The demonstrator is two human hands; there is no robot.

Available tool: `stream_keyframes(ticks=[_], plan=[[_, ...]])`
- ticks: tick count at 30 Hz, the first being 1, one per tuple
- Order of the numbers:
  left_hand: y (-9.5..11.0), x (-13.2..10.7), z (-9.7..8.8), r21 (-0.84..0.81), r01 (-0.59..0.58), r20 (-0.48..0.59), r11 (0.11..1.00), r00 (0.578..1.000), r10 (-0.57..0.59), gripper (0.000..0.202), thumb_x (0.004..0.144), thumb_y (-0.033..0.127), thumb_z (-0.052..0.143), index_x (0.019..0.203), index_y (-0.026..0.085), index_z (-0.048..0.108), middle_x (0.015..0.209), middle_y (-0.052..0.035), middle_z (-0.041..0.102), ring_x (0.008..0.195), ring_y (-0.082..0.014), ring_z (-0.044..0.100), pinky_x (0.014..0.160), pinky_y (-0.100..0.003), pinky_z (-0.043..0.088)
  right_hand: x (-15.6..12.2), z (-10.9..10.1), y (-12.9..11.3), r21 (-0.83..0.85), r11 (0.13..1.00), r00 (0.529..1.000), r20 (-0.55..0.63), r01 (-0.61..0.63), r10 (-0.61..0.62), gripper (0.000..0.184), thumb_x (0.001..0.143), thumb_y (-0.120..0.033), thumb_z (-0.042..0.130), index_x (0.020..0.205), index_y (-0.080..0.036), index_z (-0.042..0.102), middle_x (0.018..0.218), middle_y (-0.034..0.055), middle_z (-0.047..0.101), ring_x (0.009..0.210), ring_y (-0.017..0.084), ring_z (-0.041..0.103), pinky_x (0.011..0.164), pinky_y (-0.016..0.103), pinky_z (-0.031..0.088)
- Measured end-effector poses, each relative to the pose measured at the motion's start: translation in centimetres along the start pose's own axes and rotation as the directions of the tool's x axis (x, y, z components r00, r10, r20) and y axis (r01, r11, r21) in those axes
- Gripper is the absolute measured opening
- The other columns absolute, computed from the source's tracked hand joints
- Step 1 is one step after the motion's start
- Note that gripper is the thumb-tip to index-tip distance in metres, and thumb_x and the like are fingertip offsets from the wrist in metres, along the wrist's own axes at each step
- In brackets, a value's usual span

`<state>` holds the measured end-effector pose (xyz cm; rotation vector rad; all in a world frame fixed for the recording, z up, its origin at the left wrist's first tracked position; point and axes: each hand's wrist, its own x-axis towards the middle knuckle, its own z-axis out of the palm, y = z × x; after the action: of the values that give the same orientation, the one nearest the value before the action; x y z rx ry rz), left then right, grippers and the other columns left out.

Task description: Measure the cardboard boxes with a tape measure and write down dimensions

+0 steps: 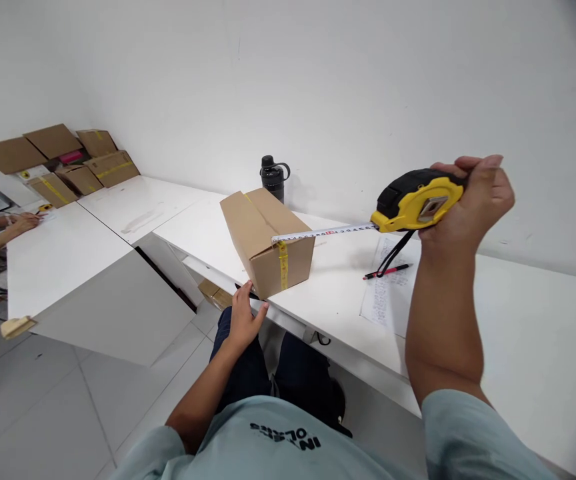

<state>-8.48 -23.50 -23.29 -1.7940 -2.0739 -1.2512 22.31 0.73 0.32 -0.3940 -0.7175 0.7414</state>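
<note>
A small cardboard box [263, 240] sealed with yellow tape stands on the white table [518, 320] near its front edge. My right hand [473, 200] is raised above the table, closed round a yellow and black tape measure [415, 200]. Its white blade [323, 233] runs left to the box's top edge, and a black strap hangs below the case. My left hand [245, 317] rests at the table's front edge just below the box, fingers together against the edge.
A sheet of paper [391, 287] with a red pen [388, 271] lies right of the box. A black bottle [273, 177] stands behind it by the wall. Flat and folded cardboard boxes [68, 160] pile up far left, where another person's hand [23, 222] rests on a second table.
</note>
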Motion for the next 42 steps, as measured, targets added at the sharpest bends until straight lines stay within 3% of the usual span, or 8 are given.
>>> stream_keyframes(ticks=[6,11,15,20,25,31,37,42], plan=[[-0.1,-0.6,0.2,0.023,-0.051,0.036,0.998,0.998,0.050,0.058,0.106,0.048,0.055,0.155,0.018,0.048,0.159,-0.0235,0.055,0.150,-0.0360,0.053,0.119,-0.062,0.045,-0.5,0.2,-0.1,-0.014,0.999,0.999,0.004,0.034,-0.034,0.055,0.097,-0.070,0.062,0.077,-0.020,0.068,0.072,0.0029,0.072,0.068,0.014,0.067,0.074,0.033,0.062],[0.6,0.0,0.4,0.007,-0.027,-0.041,1.000,0.999,0.028,0.061,0.107,0.057,0.051,0.152,0.016,0.050,0.153,-0.0237,0.059,0.146,-0.0367,0.054,0.118,-0.062,0.044,-0.6,0.1,-0.3,-0.011,0.999,0.999,0.027,0.043,-0.042,0.053,0.100,-0.067,0.060,0.077,-0.020,0.068,0.073,0.0038,0.072,0.069,0.015,0.069,0.073,0.033,0.061],[2.3,2.5,-0.3,-0.018,-0.089,-0.168,0.996,0.982,0.085,0.074,0.104,0.063,0.056,0.160,0.017,0.041,0.157,-0.0263,0.054,0.148,-0.0376,0.053,0.118,-0.061,0.045,-0.6,0.0,-0.3,-0.013,0.998,0.997,0.048,0.054,-0.053,0.052,0.101,-0.067,0.059,0.078,-0.021,0.067,0.072,0.0015,0.074,0.069,0.014,0.070,0.073,0.033,0.061],[4.8,7.4,-2.6,-0.045,-0.200,-0.252,0.979,0.950,0.183,0.085,0.101,0.066,0.061,0.168,0.028,0.027,0.169,-0.0226,0.041,0.158,-0.0365,0.040,0.121,-0.058,0.042,-0.3,-0.4,0.1,-0.033,0.997,0.993,0.090,0.073,-0.070,0.055,0.102,-0.069,0.055,0.082,-0.018,0.065,0.074,0.0003,0.075,0.068,0.013,0.070,0.071,0.032,0.060],[6.2,10.7,-3.9,-0.032,-0.265,-0.126,0.964,0.958,0.259,0.082,0.098,0.065,0.068,0.165,0.031,0.034,0.175,-0.0198,0.031,0.164,-0.0370,0.030,0.128,-0.060,0.036,0.1,-0.7,0.1,0.001,0.996,0.992,0.086,0.088,-0.087,0.055,0.104,-0.065,0.052,0.082,-0.017,0.066,0.072,0.0020,0.074,0.069,0.012,0.070,0.070,0.028,0.057],[6.6,11.3,-4.6,-0.186,-0.270,-0.056,0.945,0.963,0.264,0.067,0.101,0.053,0.069,0.158,0.028,0.045,0.177,-0.0196,0.032,0.164,-0.0349,0.033,0.127,-0.058,0.041,-0.1,-0.5,-0.6,0.015,0.997,0.995,0.067,0.072,-0.073,0.052,0.108,-0.058,0.049,0.081,-0.018,0.067,0.073,0.0006,0.074,0.071,0.011,0.072,0.075,0.030,0.059],[6.1,12.8,-5.3,-0.457,-0.236,0.068,0.858,0.952,0.298,0.059,0.101,0.053,0.070,0.154,0.033,0.054,0.175,-0.0154,0.038,0.160,-0.0336,0.042,0.114,-0.049,0.056,-0.6,0.2,-0.5,0.026,0.998,0.998,0.046,0.050,-0.051,0.051,0.106,-0.061,0.053,0.080,-0.019,0.067,0.073,-0.0003,0.074,0.070,0.011,0.072,0.076,0.031,0.061],[6.3,13.4,-5.1,-0.520,-0.188,0.146,0.833,0.941,0.304,0.058,0.100,0.053,0.070,0.153,0.034,0.055,0.176,-0.0144,0.036,0.155,-0.0344,0.049,0.105,-0.043,0.062,-1.5,0.7,0.2,-0.003,0.999,0.994,0.097,0.046,-0.046,0.047,0.099,-0.061,0.066,0.080,-0.018,0.070,0.072,0.0019,0.076,0.069,0.013,0.071,0.071,0.029,0.059]])
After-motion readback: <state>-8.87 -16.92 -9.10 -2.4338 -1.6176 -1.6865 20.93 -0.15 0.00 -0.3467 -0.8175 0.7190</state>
